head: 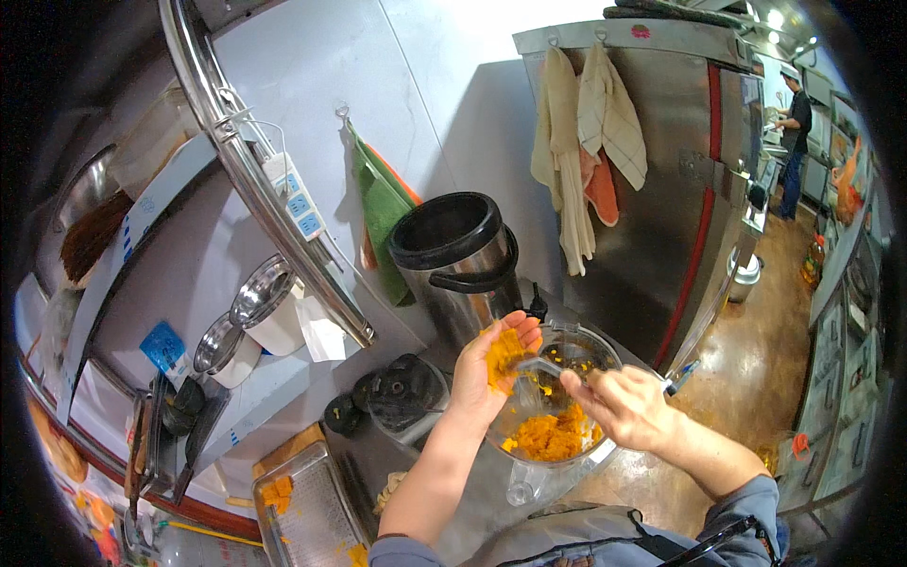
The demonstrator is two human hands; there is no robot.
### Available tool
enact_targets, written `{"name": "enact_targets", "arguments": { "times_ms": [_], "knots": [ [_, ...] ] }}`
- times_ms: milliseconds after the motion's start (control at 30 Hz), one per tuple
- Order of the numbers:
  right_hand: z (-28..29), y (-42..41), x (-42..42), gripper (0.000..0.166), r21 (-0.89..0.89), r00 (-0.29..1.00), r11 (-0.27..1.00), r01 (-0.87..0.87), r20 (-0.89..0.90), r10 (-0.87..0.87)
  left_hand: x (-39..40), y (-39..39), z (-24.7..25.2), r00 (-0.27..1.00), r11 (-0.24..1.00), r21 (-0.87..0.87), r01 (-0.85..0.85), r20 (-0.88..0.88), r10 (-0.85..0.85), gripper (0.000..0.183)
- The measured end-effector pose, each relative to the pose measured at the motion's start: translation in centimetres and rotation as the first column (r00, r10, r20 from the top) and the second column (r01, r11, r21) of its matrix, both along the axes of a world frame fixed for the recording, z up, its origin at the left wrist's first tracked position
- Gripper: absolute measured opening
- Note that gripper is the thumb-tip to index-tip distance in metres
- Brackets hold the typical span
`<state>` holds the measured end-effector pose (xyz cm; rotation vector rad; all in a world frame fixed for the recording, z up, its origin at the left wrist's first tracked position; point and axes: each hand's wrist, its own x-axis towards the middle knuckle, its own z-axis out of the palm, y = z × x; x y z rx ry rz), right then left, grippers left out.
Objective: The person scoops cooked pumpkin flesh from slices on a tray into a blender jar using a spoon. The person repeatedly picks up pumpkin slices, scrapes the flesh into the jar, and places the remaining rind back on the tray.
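My left hand (473,379) is cupped palm up, with a soft orange lump of what looks like cooked pumpkin (502,352) in it. Between the fingers of my right hand (627,405) is the handle of a metal spoon (544,365), its head pressed against that lump. Both hands are above a clear bowl (611,345), which looks like a food processor's jug. Mashed orange flesh (549,434) lies in its near part, and small bits cling to the inside. My right forearm passes over the bowl's right side.
A perforated metal tray (312,500) with orange chunks lies at lower left. Behind the bowl stands a tall steel urn (460,283) with a black rim. Black machine parts (400,386) sit left of it. A steel rail (273,191) overhangs from the left. A person (795,135) stands far right.
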<state>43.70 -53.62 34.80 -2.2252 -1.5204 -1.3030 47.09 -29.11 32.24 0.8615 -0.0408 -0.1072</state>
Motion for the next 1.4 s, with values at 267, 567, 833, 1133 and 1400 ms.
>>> {"name": "enact_targets", "arguments": {
  "times_ms": [267, 567, 833, 1133, 1400],
  "knots": [
    [-0.3, -0.3, -0.1, 0.054, 0.069, 0.999, 0.997, 0.024, -0.034, -0.022, -0.5, -0.8, 0.1, 1.000, 0.999, 0.032, -0.001, -0.007, 0.002, 0.048],
    [-1.0, -1.2, -0.4, 0.052, 0.106, 0.997, 0.993, 0.057, -0.064, -0.050, -0.6, -1.1, 0.0, 1.000, 1.000, 0.020, -0.005, 0.003, 0.005, 0.045],
    [-2.1, -2.0, -1.2, 0.053, 0.134, 0.987, 0.988, 0.073, -0.153, -0.052, -0.8, -1.6, 0.3, 0.993, 0.987, 0.140, -0.074, 0.097, 0.061, 0.044],
    [-4.4, -1.3, -2.5, 0.055, 0.200, 0.973, 0.978, 0.062, -0.232, -0.014, -0.7, -3.1, 0.9, 0.954, 0.974, 0.134, -0.182, 0.264, 0.142, 0.042],
    [-4.0, -2.4, -2.6, 0.054, 0.227, 0.985, 0.973, 0.035, -0.171, 0.005, -0.8, -3.5, 0.8, 0.968, 0.976, 0.074, -0.204, 0.168, 0.189, 0.042]
  ]
}}
